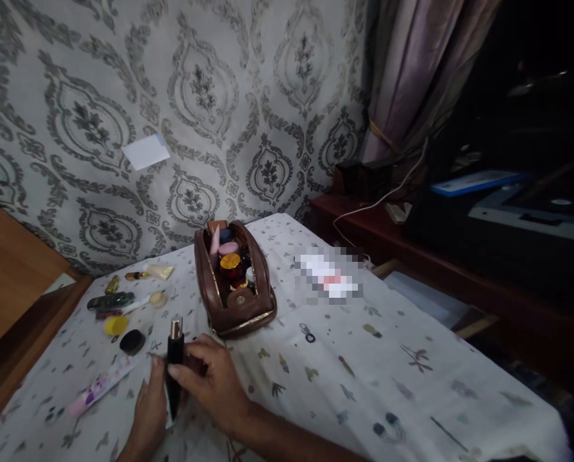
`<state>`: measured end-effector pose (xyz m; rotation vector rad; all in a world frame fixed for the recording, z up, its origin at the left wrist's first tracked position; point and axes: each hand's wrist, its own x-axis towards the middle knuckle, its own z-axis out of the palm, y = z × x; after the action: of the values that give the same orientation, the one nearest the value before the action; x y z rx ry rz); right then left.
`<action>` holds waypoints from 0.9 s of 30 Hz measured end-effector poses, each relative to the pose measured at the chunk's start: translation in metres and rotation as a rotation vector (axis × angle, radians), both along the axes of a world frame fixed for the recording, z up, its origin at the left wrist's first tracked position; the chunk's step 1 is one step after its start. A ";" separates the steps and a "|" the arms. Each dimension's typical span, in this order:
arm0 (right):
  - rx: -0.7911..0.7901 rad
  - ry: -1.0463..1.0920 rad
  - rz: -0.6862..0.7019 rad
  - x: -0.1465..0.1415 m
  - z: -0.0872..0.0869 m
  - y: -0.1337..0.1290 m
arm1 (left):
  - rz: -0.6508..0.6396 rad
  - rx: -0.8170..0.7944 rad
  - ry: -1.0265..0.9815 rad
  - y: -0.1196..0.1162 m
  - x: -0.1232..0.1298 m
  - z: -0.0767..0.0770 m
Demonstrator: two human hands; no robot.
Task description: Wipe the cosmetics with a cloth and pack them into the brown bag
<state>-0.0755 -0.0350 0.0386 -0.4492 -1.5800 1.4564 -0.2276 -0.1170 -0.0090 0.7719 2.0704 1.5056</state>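
Upright between my hands is a slim black cosmetic bottle (176,351) with a shiny gold-coloured top. My right hand (215,380) pinches it from the right, thumb across its front; a dark shape shows behind those fingers. My left hand (148,414) closes on its lower left side, thumb pointing up. A pale edge runs along the bottle's dark lower part, which the hands partly hide. Beyond them stands an unzipped brown toiletry bag (210,301) holding an amber jar with an orange-yellow lid (231,262), a pink round item (228,249) and other cosmetics.
Left on the patterned tablecloth (315,385) lie a pink-and-white tube (101,387), a black round lid (132,342), a yellow lid (116,325), a dark green bottle (110,300) and a cream tube (160,271). A blurred-out item (329,276) lies right of the bag.
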 end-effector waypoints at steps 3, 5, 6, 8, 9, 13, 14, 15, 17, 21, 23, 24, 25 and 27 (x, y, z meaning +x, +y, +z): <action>-0.069 0.082 0.015 0.001 0.006 0.001 | 0.036 -0.098 0.149 0.003 0.008 0.013; -0.112 0.108 -0.003 0.004 0.011 0.002 | 0.024 -0.110 0.205 0.006 0.017 0.022; -0.126 0.114 -0.022 0.005 0.013 0.003 | -0.006 -0.092 0.190 0.007 0.022 0.027; -0.116 0.113 -0.064 0.008 0.017 0.005 | -0.138 -0.066 0.104 0.009 0.031 0.034; -0.095 0.106 -0.085 0.009 0.018 0.005 | -0.213 -0.053 0.065 0.010 0.034 0.037; -0.005 0.029 -0.075 0.009 0.016 0.005 | -0.344 -0.020 0.003 0.012 0.041 0.042; 0.011 0.002 -0.067 0.008 0.015 0.005 | -0.342 -0.019 -0.011 0.012 0.041 0.041; 0.028 -0.024 -0.067 0.007 0.013 0.005 | -0.337 -0.022 -0.032 0.013 0.041 0.040; 0.062 -0.058 -0.088 0.005 0.009 0.005 | -0.317 -0.030 -0.069 0.013 0.042 0.037; 0.138 -0.070 -0.126 0.003 0.003 0.005 | -0.332 -0.054 -0.044 0.012 0.040 0.039; 0.190 -0.065 -0.132 0.004 0.002 0.004 | -0.343 -0.053 -0.022 0.009 0.038 0.042; 0.212 -0.057 -0.137 0.005 0.003 0.004 | -0.329 -0.044 -0.015 0.008 0.036 0.044; 0.229 -0.047 -0.138 0.006 0.003 0.003 | -0.304 -0.031 -0.005 0.006 0.034 0.044; 0.254 -0.032 -0.125 0.008 0.004 0.000 | -0.241 -0.008 0.046 0.006 0.029 0.043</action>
<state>-0.0677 -0.0348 0.0422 -0.4156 -1.7038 1.1422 -0.1985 -0.1112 0.0337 1.0213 1.9341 1.3576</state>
